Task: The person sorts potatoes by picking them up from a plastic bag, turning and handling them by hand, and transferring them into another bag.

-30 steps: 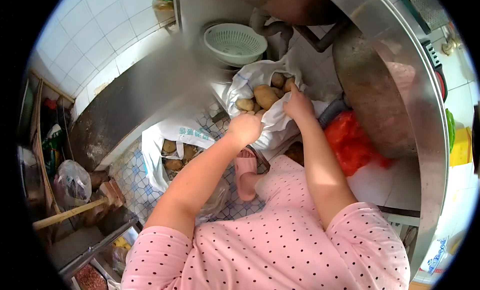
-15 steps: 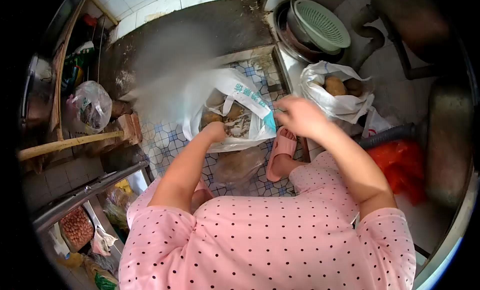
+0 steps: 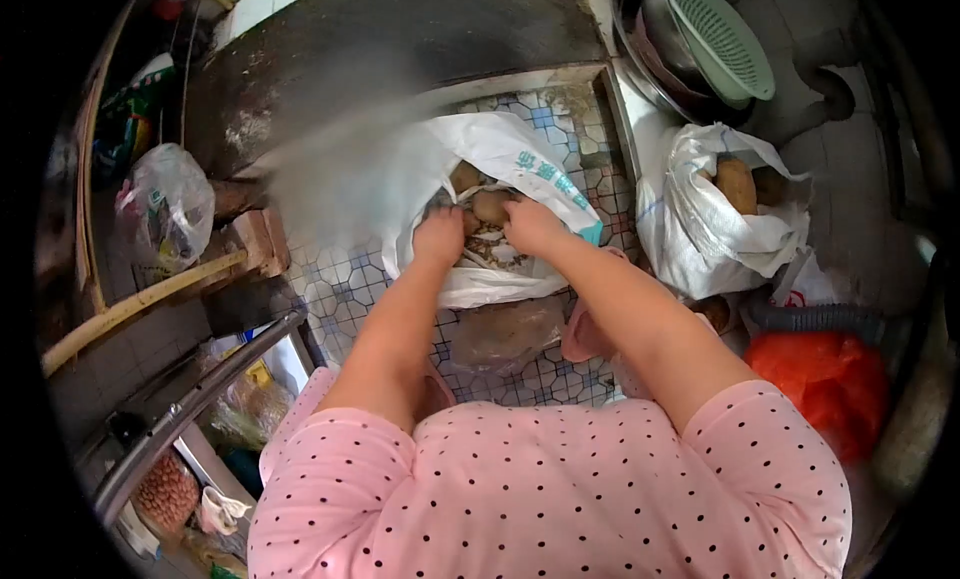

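An open white plastic bag with bluish printing lies on the tiled floor, with potatoes and brownish scraps inside. Both hands reach into it. My left hand is at the bag's left side, fingers bent down beside a potato; what they hold, if anything, is hidden. At the right, my right hand has its fingers closed against a potato in the middle of the bag. Another potato rests behind it. To the right stands a white woven sack, its mouth open on more potatoes.
A green colander sits on metal basins at the back right. Red plastic bag and grey hose lie at the right. A clear bag is on the floor near my feet. Wooden pole and metal rail stand left.
Both hands have left the woven sack and moved left to the printed bag, the left one first, then the right. The view has swung left, and the sack now appears further right.
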Tool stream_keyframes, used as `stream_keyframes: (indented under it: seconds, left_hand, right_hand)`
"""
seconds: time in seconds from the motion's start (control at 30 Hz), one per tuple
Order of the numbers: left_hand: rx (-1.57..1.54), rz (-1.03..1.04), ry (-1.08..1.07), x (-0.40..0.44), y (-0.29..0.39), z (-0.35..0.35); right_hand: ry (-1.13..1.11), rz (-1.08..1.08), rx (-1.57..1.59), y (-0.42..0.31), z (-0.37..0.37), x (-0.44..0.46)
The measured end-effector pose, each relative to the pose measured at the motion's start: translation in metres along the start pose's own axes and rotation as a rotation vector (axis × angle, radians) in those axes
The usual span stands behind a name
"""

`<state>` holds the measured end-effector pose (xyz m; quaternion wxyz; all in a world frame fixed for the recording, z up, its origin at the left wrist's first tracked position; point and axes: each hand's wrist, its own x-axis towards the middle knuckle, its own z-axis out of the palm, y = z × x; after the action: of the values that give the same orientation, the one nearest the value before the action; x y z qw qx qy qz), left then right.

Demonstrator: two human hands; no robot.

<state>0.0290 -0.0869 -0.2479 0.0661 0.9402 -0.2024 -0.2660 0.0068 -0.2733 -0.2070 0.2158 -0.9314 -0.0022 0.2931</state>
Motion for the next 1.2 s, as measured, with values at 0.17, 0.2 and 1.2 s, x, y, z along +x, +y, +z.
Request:
stream_keyframes:
  seconds: [0.17, 0.2, 1.2]
  left_hand:
    - [-1.157, 0.018, -0.216, -0.017, -0.008, -0.011]
    - [-1.388, -0.049, -0.28, -0.027, -0.004, -0.026]
    - [-1.251, -0.151, 0.177, -0.07, 0.042, -0.063]
  right_hand:
    - [-0.064, -0.075, 0.459, 0.004, -0.008, -0.003]
    - [-0.048, -0.152, 0.682, 0.007, 0.002, -0.005]
    - [0.107, 0.626, 2.355, -0.068, 0.017, -0.012]
